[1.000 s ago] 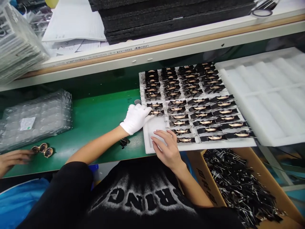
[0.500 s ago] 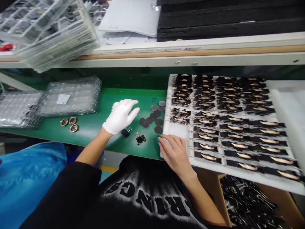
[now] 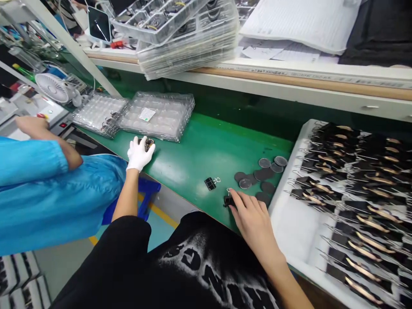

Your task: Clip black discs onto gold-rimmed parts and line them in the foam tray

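Observation:
My left hand (image 3: 139, 154), in a white glove, is at the small round gold-and-black parts (image 3: 148, 143) near the table's left front, its fingers curled around them. My bare right hand (image 3: 252, 214) pinches a black binder clip (image 3: 228, 200) by the table's front edge. A second black binder clip (image 3: 210, 183) lies just left of it on the green table (image 3: 180, 165). Several dark and clear round discs (image 3: 264, 174) lie beyond my right hand. To the right, a white foam tray (image 3: 283, 227) holds rows of black pieces with gold-coloured curved parts (image 3: 363, 262).
Stacked clear plastic trays (image 3: 157, 113) sit at the table's back left. More trays (image 3: 189, 47) overhang the shelf edge (image 3: 289, 83) above. A person in blue (image 3: 48, 189) works at the left, near a white fan (image 3: 53, 88). Papers (image 3: 299, 25) lie on the shelf.
The view has swung left. My left hand has moved left from beside the binder clips to the round gold-and-black parts. My right hand has moved from the tray edge onto a binder clip.

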`<state>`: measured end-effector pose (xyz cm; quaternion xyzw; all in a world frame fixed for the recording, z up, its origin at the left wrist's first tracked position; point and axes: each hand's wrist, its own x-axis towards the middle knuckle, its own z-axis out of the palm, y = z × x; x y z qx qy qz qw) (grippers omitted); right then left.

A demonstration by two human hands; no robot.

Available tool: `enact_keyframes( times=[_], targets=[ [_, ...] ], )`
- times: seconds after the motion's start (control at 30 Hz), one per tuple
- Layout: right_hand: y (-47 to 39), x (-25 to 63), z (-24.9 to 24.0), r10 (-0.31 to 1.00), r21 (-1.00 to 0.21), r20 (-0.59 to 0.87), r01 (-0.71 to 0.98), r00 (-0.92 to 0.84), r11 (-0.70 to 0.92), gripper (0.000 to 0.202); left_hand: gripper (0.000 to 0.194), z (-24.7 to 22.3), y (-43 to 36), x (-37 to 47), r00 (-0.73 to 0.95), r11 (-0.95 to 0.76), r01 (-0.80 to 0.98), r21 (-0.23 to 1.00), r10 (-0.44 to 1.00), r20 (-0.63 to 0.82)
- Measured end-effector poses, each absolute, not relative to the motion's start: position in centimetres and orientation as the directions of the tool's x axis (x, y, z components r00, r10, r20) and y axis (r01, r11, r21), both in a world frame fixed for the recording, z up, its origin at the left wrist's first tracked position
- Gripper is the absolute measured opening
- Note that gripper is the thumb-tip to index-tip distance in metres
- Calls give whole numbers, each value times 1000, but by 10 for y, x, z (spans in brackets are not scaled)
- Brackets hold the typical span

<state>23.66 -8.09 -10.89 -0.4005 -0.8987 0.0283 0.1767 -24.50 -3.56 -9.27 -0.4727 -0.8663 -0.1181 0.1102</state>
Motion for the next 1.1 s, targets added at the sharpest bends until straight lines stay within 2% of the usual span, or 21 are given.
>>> enact_keyframes(
  times=[0.13,0.27,0.43,0.53,0.7,0.77,0.83,0.93,1.0,1.1],
  targets=[
    [-78,236,-113,751,-235,300,717,-589,656,36,67,-98,-34,-233,-363,366,930,34,898,247],
    [-77,235,-115,781,-287,291,728,-553,623,28,64,-106,-30,-164,-113,113,994,12,968,224],
    [-79,236,-111,808,-305,273,749,-523,588,16,52,-110,-6,-81,170,-188,980,73,965,202],
    [-82,238,-107,816,-283,253,767,-520,577,16,49,-105,12,-58,213,-233,965,118,964,162],
    [-76,249,-90,821,-319,259,757,-509,570,31,42,-85,33,-48,340,-345,938,22,933,115],
    [-63,253,-77,820,-298,275,766,-502,569,33,37,-77,42,-45,393,-397,918,11,913,107],
    [-44,252,-66,833,-241,233,800,-502,550,32,36,-73,50,-41,425,-428,904,14,900,96],
    [-17,244,-60,880,-186,88,860,-467,475,24,24,-70,58,-33,444,-447,893,45,893,74],
    [-7,239,-64,890,-196,49,870,-453,453,17,19,-70,60,-29,441,-445,892,74,895,68],
    [-5,237,-71,893,-260,65,857,-445,446,16,22,-69,60,-24,410,-419,901,113,907,91]
  ],
)
